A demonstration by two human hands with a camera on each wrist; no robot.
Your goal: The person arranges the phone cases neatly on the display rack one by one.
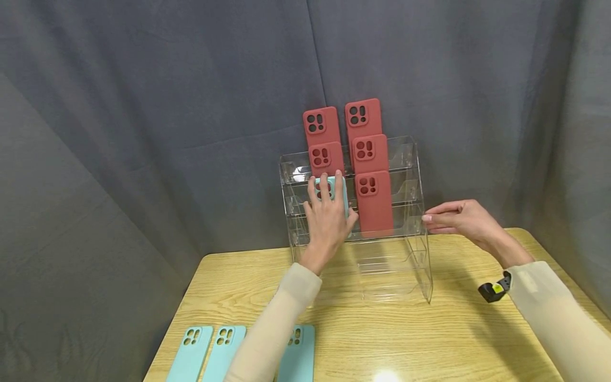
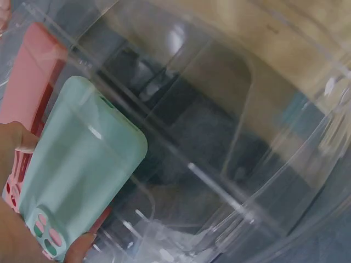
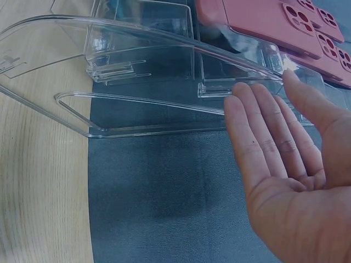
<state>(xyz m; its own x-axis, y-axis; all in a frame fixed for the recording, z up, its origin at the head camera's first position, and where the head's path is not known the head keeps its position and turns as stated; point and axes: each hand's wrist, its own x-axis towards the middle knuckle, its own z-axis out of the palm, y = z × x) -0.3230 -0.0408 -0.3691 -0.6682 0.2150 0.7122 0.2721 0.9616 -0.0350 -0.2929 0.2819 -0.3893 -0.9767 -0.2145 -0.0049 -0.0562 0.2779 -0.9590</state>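
Observation:
My left hand (image 1: pixel 326 220) grips a mint-green phone case (image 1: pixel 346 196) at the left column of a clear stepped display rack (image 1: pixel 420 254). Fingers lie over its camera-cutout end, and the thumb is at its side. In the left wrist view the mint case (image 2: pixel 82 153) slants behind clear plastic, beside a red case (image 2: pixel 30 82). Several red phone cases (image 1: pixel 374 204) stand in the rack, in two columns. My right hand (image 1: pixel 470 223) touches the rack's right side panel; in the right wrist view its fingers (image 3: pixel 263 131) are straight and the thumb is apart from them.
Mint-green phone cases (image 1: pixel 191 353) lie at the wooden table's (image 1: pixel 458 329) front left, partly hidden by the left sleeve. A grey curtain (image 1: pixel 215 106) hangs close behind the rack. A black wrist device (image 1: pixel 494 291) is strapped at the right cuff.

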